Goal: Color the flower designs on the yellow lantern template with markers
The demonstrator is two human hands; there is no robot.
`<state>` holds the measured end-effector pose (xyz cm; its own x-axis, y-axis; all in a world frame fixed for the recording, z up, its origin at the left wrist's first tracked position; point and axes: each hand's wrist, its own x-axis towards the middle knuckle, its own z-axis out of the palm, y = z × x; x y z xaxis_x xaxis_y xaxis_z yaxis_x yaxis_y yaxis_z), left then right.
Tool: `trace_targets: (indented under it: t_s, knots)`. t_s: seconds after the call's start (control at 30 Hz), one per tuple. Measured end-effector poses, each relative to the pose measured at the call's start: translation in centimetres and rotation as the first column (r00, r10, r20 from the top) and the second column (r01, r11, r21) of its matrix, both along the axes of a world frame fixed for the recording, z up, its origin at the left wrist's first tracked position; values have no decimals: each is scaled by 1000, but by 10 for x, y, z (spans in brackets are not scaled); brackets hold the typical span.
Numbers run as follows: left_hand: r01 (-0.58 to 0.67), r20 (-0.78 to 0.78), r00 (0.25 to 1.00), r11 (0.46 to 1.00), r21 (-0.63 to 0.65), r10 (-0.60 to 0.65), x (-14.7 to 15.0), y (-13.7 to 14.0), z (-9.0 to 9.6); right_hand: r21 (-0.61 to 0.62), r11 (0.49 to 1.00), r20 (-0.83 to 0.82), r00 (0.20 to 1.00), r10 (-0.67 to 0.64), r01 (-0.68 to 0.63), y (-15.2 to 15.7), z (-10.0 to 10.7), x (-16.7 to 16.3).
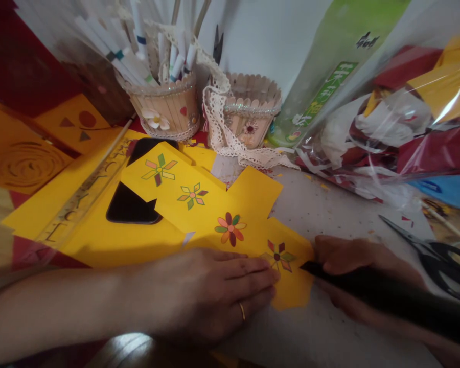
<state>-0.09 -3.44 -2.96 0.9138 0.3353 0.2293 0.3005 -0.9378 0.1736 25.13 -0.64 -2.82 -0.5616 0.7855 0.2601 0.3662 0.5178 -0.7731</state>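
Observation:
Stretched out flat, my left hand (230, 291) presses on the lower part of a folded yellow paper piece (210, 230), its fingers close together. Several flowers made of small coloured shapes decorate this piece in a slanting row. The rightmost flower (277, 256) lies just beyond my fingertips. At the paper's right edge, my right hand (352, 255) is closed around a long black tapering object (371, 286). Its pointed end reaches the yellow paper; its exact kind is unclear in the dim, blurred view. The right fingertips are partly hidden.
Black-handled scissors (437, 255) lie open at right. A phone (130, 204) is partly under the paper, beside a clear ruler (88, 191). Behind stand a stick cup with markers (164, 110), another cup (249, 122) draped with lace (218, 122), a green bottle (322, 82) and a scrap bag (391, 128).

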Motion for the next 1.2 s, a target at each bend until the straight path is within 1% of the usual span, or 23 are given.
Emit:
trace_targets:
  t_s: [0.07, 0.13, 0.17, 0.23, 0.3, 0.4, 0.47, 0.6, 0.67, 0.87, 0.97, 1.1, 1.2]
  knots:
    - [3, 0, 1000, 1000, 2, -3, 0, 0, 0, -45, 995, -32, 995, -90, 88, -1, 7, 2]
    - [2, -2, 1000, 1000, 4, -2, 0, 0, 1, -112, 979, -22, 985, -172, 168, -2, 16, 3]
    - [3, -6, 1000, 1000, 7, -3, 0, 0, 1, -147, 971, -1, 982, -188, 186, -3, 20, 3]
    - [2, -5, 1000, 1000, 18, -2, 0, 0, 1, -168, 963, 46, 978, -205, 209, -7, 27, 0]
    - [2, -1, 1000, 999, 33, -2, 0, 0, 1, -134, 957, 87, 965, -249, 259, -13, 28, -6]
    - [-1, -5, 1000, 998, 57, 1, 1, 0, 1, -45, 945, 119, 941, -316, 323, -20, 22, -18]
    - [-12, -9, 1000, 997, 73, 12, 2, 0, 1, 15, 950, 136, 941, -310, 311, -23, 16, -25]
    - [-14, -21, 1000, 997, 74, 15, 3, -1, 1, 99, 945, 250, 911, -327, 312, -25, 7, -30]
    - [-8, -33, 999, 998, 66, 11, 3, -1, 2, 134, 938, 281, 896, -345, 320, -26, 5, -29]
    - [-12, -19, 1000, 998, 61, 13, 2, -1, 3, 250, 933, 321, 887, -332, 259, -29, 3, -27]
    - [-15, -15, 1000, 998, 66, 16, 2, -1, 3, 251, 935, 349, 878, -329, 251, -30, 3, -28]
    - [-14, -20, 1000, 998, 59, 15, 2, -1, 2, 206, 953, 336, 898, -283, 223, -29, 4, -27]
    - [-16, -17, 1000, 998, 59, 17, 2, -1, 1, 208, 959, 340, 905, -257, 194, -26, 3, -24]
